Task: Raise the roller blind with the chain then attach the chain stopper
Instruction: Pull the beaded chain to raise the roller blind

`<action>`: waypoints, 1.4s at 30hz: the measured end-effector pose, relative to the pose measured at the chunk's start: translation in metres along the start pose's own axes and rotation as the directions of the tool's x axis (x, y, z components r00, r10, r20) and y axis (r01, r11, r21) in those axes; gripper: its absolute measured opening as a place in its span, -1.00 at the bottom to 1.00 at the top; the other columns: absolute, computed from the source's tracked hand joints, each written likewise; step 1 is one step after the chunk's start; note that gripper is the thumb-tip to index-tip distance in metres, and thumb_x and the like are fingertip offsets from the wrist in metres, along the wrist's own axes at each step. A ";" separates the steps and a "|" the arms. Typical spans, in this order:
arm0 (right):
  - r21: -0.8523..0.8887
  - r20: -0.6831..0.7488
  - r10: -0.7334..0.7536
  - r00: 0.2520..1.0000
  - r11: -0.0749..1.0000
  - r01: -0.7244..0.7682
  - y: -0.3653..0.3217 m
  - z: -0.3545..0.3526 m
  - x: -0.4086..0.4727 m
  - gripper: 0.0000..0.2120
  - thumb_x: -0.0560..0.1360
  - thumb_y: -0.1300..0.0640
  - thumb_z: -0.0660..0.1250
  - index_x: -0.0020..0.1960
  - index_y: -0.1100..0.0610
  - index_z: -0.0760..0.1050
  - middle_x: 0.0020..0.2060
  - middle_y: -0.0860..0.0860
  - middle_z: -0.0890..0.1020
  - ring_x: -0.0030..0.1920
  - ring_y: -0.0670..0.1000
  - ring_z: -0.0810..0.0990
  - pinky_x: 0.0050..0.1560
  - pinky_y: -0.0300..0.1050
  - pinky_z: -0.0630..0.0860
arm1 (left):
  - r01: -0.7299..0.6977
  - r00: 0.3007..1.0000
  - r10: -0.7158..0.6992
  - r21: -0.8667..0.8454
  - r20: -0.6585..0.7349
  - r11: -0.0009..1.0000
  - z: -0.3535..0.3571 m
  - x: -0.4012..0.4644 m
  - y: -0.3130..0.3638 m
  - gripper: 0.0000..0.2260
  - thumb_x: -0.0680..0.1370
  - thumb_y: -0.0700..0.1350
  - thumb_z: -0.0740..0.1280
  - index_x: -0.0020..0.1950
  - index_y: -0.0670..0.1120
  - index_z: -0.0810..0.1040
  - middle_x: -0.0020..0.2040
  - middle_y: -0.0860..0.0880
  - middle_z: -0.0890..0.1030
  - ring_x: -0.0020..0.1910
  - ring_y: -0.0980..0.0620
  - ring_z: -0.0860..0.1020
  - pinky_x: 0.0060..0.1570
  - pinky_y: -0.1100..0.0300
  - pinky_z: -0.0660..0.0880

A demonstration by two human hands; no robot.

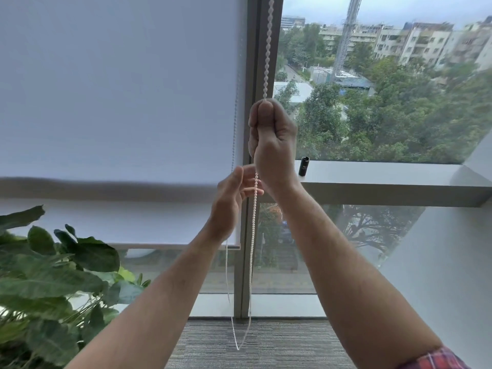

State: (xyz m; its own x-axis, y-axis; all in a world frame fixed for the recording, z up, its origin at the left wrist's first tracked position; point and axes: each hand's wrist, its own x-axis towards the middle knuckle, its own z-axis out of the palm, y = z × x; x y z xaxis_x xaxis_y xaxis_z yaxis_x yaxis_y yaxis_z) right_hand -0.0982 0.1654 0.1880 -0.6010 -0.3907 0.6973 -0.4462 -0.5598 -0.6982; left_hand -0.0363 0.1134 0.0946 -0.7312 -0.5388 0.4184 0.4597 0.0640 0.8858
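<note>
1. Head view, grip: the right hand (271,139) is fisted round the front strand of the white plastic beaded chain (267,62), thumb on top, strand taut and near vertical above the fist. The left hand (231,201) sits lower, just beside the right wrist, fingers loosely extended – they touch or nearly touch the slack strand below the fist; I can't tell if they pinch it.
2. Chain location: it hangs in front of the grey metal window mullion (255,49), between the blind and the clear pane. The second strand runs down by the blind's right edge. The loop bottoms out just above the grey striped carpet (266,342).
3. Pale grey fabric roller blind (119,89): mostly down, its bottom bar (173,245) well below the grey window ledge (386,174). Judgement: raising is barely under way, most of the travel is left.
4. Small black cylindrical object (303,166) stands upright on the ledge, near the right hand – probably the chain stopper, not confirmed.
5. Doing the pull well: pull straight down along the strand, not outward; sideways load could skip beads at the top. Work hand over hand, left taking hold high before right lets go, so the blind doesn't drop back.
6. Axis: chain long axis vertical, loop end pointing down. Blind edge horizontal; keep it level while rolling.
7. Large green leafy plant (48,283) at lower left, apart from the chain loop.
</note>
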 end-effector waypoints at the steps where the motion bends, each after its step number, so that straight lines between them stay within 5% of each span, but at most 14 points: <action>1: -0.021 0.000 0.018 1.000 1.000 -0.018 0.006 -0.001 -0.006 -0.68 0.66 0.15 0.10 -0.26 0.07 0.37 -0.47 -0.17 0.35 -0.48 -0.08 0.25 -0.41 -0.18 0.21 | -0.026 1.000 0.026 -0.001 -0.001 1.000 0.001 0.005 0.007 -0.54 0.65 0.01 -0.02 -0.10 0.00 0.67 -0.19 0.09 0.67 -0.16 0.14 0.59 -0.10 0.23 0.48; 5: -0.035 0.016 0.093 0.996 0.995 -0.093 0.031 -0.006 -0.029 -0.69 0.66 0.17 0.11 -0.26 0.07 0.39 -0.48 -0.16 0.42 -0.46 -0.17 0.33 -0.40 -0.22 0.28 | -0.128 0.992 0.128 0.006 -0.020 0.992 0.006 0.022 0.035 -0.61 0.62 0.18 0.09 -0.06 0.02 0.64 -0.24 0.12 0.59 -0.21 0.17 0.52 -0.18 0.28 0.42; 11: -0.130 0.032 0.218 0.975 0.968 -0.212 0.066 -0.017 -0.063 -0.68 0.62 -0.04 0.12 -0.31 -0.13 0.38 -0.46 -0.21 0.39 -0.42 -0.10 0.27 -0.35 -0.12 0.22 | -0.188 0.982 0.189 0.035 -0.008 0.982 0.015 0.041 0.064 -0.63 0.67 -0.02 0.02 0.11 -0.15 0.58 -0.12 -0.12 0.64 -0.09 -0.09 0.60 -0.04 0.01 0.49; 16: -0.168 0.026 0.290 0.957 0.945 -0.281 0.086 -0.029 -0.091 -0.67 0.63 -0.01 0.12 -0.32 -0.07 0.36 -0.50 -0.17 0.35 -0.45 -0.07 0.27 -0.37 -0.13 0.22 | -0.173 0.984 0.174 -0.023 0.027 0.985 0.026 0.048 0.063 -0.76 0.68 -0.17 0.11 -0.05 -0.18 0.54 -0.40 0.01 0.42 -0.45 0.04 0.34 -0.44 0.14 0.25; 22: 0.037 0.140 0.371 0.918 0.925 -0.379 0.079 -0.034 -0.082 -0.60 0.65 0.11 0.11 -0.33 -0.09 0.47 -0.48 0.03 0.33 -0.53 -0.10 0.26 -0.53 -0.24 0.25 | -0.210 0.977 0.208 -0.053 -0.047 0.976 0.033 0.047 0.052 -0.76 0.65 -0.21 0.13 -0.17 -0.13 0.48 -0.48 0.15 0.30 -0.52 0.16 0.19 -0.50 0.33 0.17; 27: 0.087 0.201 0.388 0.900 0.908 -0.411 0.068 -0.045 -0.055 -0.61 0.68 0.01 0.01 -0.04 0.13 0.57 -0.31 0.00 0.64 -0.29 -0.08 0.61 -0.22 -0.23 0.55 | -0.230 0.972 0.230 -0.001 -0.048 0.973 0.030 0.042 0.051 -0.77 0.65 -0.20 0.14 -0.18 -0.13 0.46 -0.49 0.16 0.35 -0.50 0.19 0.23 -0.48 0.32 0.19; 30: 0.136 0.178 0.353 0.919 0.916 -0.378 0.051 -0.046 -0.028 -0.59 0.71 0.03 -0.02 0.00 0.17 0.56 -0.27 -0.07 0.67 -0.22 -0.11 0.63 -0.16 -0.23 0.55 | -0.205 0.977 0.205 0.017 -0.061 0.979 0.027 0.035 0.035 -0.78 0.63 -0.21 0.15 -0.20 -0.13 0.45 -0.50 0.16 0.40 -0.50 0.24 0.28 -0.47 0.35 0.26; 35: 0.135 0.200 0.249 0.948 0.951 -0.278 0.019 -0.034 0.012 -0.66 0.68 0.07 0.07 0.08 0.26 0.54 -0.18 0.14 0.63 -0.21 0.11 0.64 -0.11 0.00 0.59 | -0.079 0.994 0.084 0.067 -0.072 0.995 0.014 0.013 -0.010 -0.76 0.64 -0.21 0.15 -0.20 -0.10 0.48 -0.47 0.15 0.41 -0.49 0.23 0.28 -0.47 0.35 0.23; 42: 0.193 0.195 0.216 0.957 0.948 -0.253 0.000 0.000 0.032 -0.69 0.72 0.18 0.02 -0.05 0.19 0.49 -0.38 0.04 0.35 -0.52 -0.11 0.24 -0.51 -0.27 0.17 | 0.008 0.994 0.009 0.151 -0.111 0.988 0.007 -0.007 -0.033 -0.76 0.66 -0.23 0.17 -0.19 -0.11 0.47 -0.48 0.16 0.38 -0.47 0.20 0.26 -0.47 0.31 0.22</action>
State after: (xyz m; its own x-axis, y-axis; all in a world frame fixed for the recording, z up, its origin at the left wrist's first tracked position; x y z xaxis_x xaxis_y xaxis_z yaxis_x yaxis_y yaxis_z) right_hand -0.1173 0.1532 0.2100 -0.5425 -0.6370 0.5477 -0.1427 -0.5726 -0.8073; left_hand -0.0502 0.1205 0.0638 -0.6662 -0.6284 0.4016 0.3724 0.1862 0.9092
